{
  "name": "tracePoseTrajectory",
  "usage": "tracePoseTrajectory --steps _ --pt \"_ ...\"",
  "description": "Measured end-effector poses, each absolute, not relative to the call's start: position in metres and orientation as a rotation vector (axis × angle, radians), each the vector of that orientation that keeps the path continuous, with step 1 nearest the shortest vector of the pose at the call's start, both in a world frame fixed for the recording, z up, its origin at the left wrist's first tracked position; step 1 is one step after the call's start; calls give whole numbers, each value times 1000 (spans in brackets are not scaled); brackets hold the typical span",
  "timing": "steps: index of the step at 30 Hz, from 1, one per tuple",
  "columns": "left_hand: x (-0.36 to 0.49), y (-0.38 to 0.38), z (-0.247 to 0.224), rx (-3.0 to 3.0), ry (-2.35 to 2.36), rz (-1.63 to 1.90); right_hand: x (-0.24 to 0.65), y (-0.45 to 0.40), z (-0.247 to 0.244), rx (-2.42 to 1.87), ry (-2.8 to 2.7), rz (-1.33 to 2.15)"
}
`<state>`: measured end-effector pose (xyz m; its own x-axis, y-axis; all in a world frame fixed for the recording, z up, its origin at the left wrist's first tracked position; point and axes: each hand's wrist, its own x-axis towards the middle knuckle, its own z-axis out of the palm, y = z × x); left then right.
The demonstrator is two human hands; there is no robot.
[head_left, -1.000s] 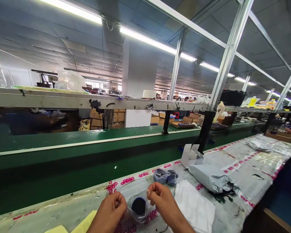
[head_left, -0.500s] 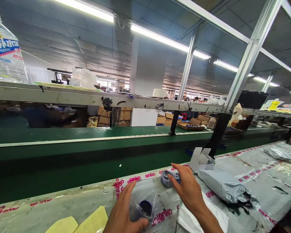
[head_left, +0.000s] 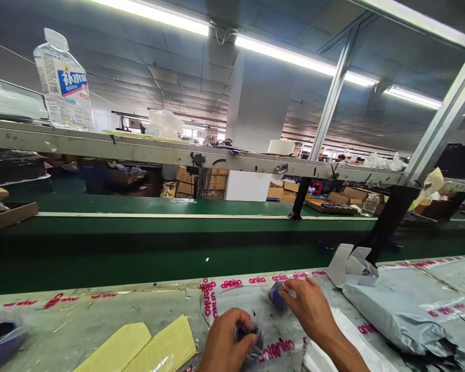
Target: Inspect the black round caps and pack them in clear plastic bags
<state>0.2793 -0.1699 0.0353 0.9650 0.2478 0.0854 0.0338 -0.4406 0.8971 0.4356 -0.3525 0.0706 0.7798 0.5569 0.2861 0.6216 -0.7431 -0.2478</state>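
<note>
My left hand is closed round a dark round item in clear plastic low in the view. Its thumb and fingers cover much of that item. Farther up and to the right, my right hand pinches a blue-purple round item in clear plastic, which sits at the far side of the worktop. Another purple bagged item with a dark opening lies at the lower left edge. Between it and my left hand are yellow paper slips.
A white open carton and a grey plastic parcel lie right of my right hand. White packaging lies under my right forearm. A green conveyor belt runs behind the worktop. Above it, a shelf carries a clear bottle.
Both hands have gone from open to closed, each on a bagged round item. The view has turned left, bringing the whole bottle and another purple bagged item into sight.
</note>
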Motion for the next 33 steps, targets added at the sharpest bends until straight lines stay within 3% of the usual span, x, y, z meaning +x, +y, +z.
tracePoseTrajectory --steps 12,15,21,27,33 --pt "273 -171 49 1961 324 424 378 -355 78 -2238 -862 57" --pt "264 -169 45 1940 353 354 379 -368 74 -2191 -762 7" --pt "257 -157 39 2217 248 78 391 -375 45 -2186 -1065 269" --pt "251 -155 41 2244 205 313 387 -356 36 -2187 -1024 113" --pt "253 -155 41 2344 84 201 391 -376 22 -2151 -882 75"
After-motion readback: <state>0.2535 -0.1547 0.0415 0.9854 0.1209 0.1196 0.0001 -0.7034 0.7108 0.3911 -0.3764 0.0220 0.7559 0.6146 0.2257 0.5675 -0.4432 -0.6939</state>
